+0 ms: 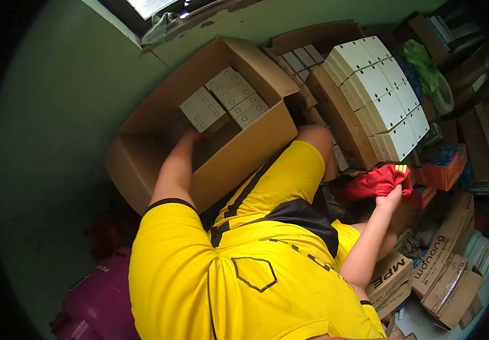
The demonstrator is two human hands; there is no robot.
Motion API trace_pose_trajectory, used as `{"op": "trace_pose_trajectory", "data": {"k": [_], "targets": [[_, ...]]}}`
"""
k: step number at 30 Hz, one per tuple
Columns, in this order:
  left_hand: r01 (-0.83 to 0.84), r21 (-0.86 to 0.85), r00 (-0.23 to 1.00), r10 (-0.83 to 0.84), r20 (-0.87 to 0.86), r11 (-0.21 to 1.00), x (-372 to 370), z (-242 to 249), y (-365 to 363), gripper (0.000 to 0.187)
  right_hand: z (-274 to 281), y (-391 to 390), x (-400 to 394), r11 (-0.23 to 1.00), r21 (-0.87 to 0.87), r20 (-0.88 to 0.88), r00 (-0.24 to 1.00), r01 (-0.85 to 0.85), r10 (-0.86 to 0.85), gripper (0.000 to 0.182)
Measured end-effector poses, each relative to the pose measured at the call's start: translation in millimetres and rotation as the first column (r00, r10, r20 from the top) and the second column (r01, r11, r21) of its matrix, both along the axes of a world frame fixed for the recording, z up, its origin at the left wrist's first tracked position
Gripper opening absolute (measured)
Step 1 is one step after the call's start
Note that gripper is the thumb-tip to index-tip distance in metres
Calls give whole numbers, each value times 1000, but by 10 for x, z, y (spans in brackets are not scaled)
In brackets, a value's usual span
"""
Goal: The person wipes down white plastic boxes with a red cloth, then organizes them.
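Note:
My left arm reaches down into a large open cardboard box (pixel 256 144). There my left hand (pixel 190 137) is at the near lower edge of a small white box with circle marks (pixel 202 109), its fingers hidden in shadow. Similar white boxes (pixel 237 96) stand beside it inside the carton. Out to the right, my right hand (pixel 390 198) is closed around a red cloth (pixel 373 182) with yellow stripes at one end, which looks like a garment. The cloth hangs over to the left of that hand.
White boxes (pixel 389 96) are stacked right of the carton, beside another cardboard box (pixel 335 113). A green plastic bag (pixel 420 62) lies behind. Flattened printed cartons (pixel 443 255) and an orange box (pixel 445 167) crowd the right. A purple gas cylinder (pixel 100 294) stands lower left.

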State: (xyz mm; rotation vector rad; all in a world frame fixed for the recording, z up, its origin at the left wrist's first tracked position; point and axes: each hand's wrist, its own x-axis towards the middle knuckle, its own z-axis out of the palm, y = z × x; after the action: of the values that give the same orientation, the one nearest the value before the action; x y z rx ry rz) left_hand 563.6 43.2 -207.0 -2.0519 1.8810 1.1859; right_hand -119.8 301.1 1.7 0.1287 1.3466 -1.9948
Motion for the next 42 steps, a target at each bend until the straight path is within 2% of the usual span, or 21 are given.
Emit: {"op": "trace_pose_trajectory", "data": {"k": [1,4,5,7,12,13,15,16,18,19,21,23,24,25,26,29,30,32,38,40,42], "targets": [[-20,16,999,19,31,1000,-19,-77,-66,79,99,-78,132,998,54,-68,997,45,-42,32],[-4,-337,1000,-2,-17,941,15,-546,3,66,363,-219,469,985,111,-274,957,129,-95,36],[-130,-207,991,128,-27,970,0,-501,87,60,389,-218,513,985,114,-322,943,131,-88,36],[-198,-115,980,199,0,973,-49,-249,181,54,378,-206,504,991,81,-398,915,105,-65,37],[-59,-146,998,62,17,988,304,511,211,41,195,-190,187,982,-178,-255,967,-59,12,34],[-12,-201,1000,18,25,979,296,791,205,39,278,-224,195,931,-291,-356,928,-220,108,32],[46,-407,997,-19,69,912,-118,1822,235,34,303,-175,160,902,-403,-158,982,-156,100,33],[17,-562,1000,-5,23,827,-211,2081,219,32,416,-171,217,859,-489,-41,988,-150,149,35],[-109,-693,960,-107,-261,713,-599,2748,196,29,652,-119,366,707,-643,-119,950,-295,288,40],[-293,-544,830,-73,-553,786,-832,2972,191,30,645,-130,365,642,-723,-79,954,-253,288,43],[-360,-533,588,-257,-767,766,-1433,3296,196,35,606,-217,335,485,-860,-4,952,-160,306,50],[-255,-832,771,-415,-483,493,-2219,3582,347,36,849,-231,476,460,-870,15,923,-178,385,53],[-207,-854,822,-389,-417,477,-2579,3625,439,40,935,-230,538,446,-876,25,907,-183,421,54],[-75,-937,843,-481,-243,342,-2940,3605,528,45,939,-220,560,499,-860,123,908,-104,401,52],[-134,-894,737,-560,-379,427,-3334,3547,703,45,808,-209,503,565,-823,202,898,-61,390,46],[-39,-900,474,-784,-400,435,-4433,3360,1014,47,524,-264,444,499,-855,125,877,-142,463,38],[-25,-875,385,-803,-454,483,-4694,3395,1198,47,807,-230,639,841,-505,4,973,-196,230,38],[-30,-900,287,-859,-424,434,-5109,3472,1437,52,676,-126,522,910,-336,-91,970,-243,225,38],[139,-890,113,-900,-421,434,-5491,3639,1505,64,813,-11,145,866,-501,59,997,-9,45,31],[274,-890,152,-930,-335,366,-5405,3608,1422,75,821,3,43,862,-504,102,995,64,-14,26],[421,-488,0,-538,-843,764,-5350,3610,1542,79,796,-25,-39,855,-495,179,981,151,-70,23]]}}
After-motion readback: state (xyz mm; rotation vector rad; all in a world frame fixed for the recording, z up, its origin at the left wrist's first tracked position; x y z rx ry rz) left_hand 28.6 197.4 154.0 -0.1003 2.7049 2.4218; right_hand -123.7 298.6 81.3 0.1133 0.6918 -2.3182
